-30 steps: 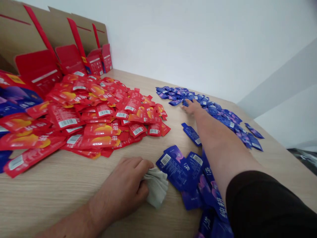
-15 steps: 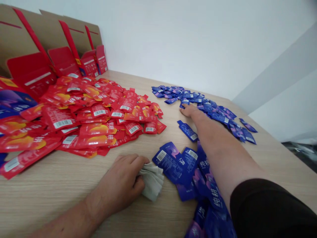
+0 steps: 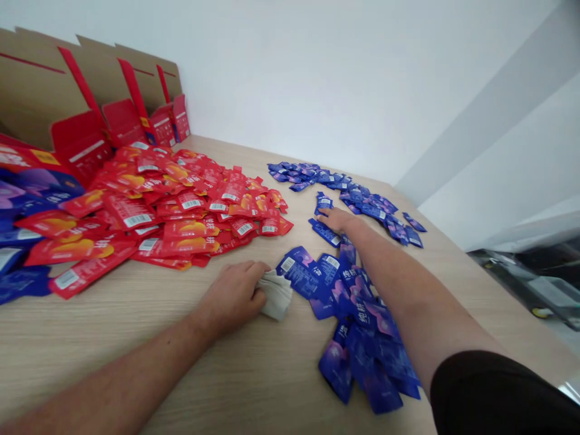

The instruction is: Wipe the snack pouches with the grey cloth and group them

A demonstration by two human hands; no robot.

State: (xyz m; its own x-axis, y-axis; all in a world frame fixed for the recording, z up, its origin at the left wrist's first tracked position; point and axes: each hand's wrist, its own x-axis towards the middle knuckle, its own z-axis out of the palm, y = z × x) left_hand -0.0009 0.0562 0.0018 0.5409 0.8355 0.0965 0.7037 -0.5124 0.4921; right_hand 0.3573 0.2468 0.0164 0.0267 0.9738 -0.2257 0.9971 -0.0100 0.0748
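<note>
Head view: the fingers of my left hand [image 3: 238, 293] pinch a pale folded cloth [image 3: 276, 296] against the thumb, low over the desk [image 3: 254, 374]. My right hand [image 3: 335, 219] reaches further out, palm down, its fingertips at the lower end of a small blue pouch [image 3: 323, 201]; I cannot tell whether they grip it or only press on it. A second blue pouch [image 3: 322, 233] lies just beneath that hand, partly covered by it. Between my forearms, right of the cloth, a loose pile of blue pouches [image 3: 362, 326] overlaps and runs back toward me. Beyond my right hand, a band of blue pouches [image 3: 362, 196] stretches along the desk's far edge to near the far right corner, then partway down inside the right edge. To the left, well apart from that band, a broad heap of red pouches [image 3: 194, 211] spreads out, and behind it open red cartons [image 3: 124, 121] stand toward the far edge, by the white wall [image 3: 294, 72].
</note>
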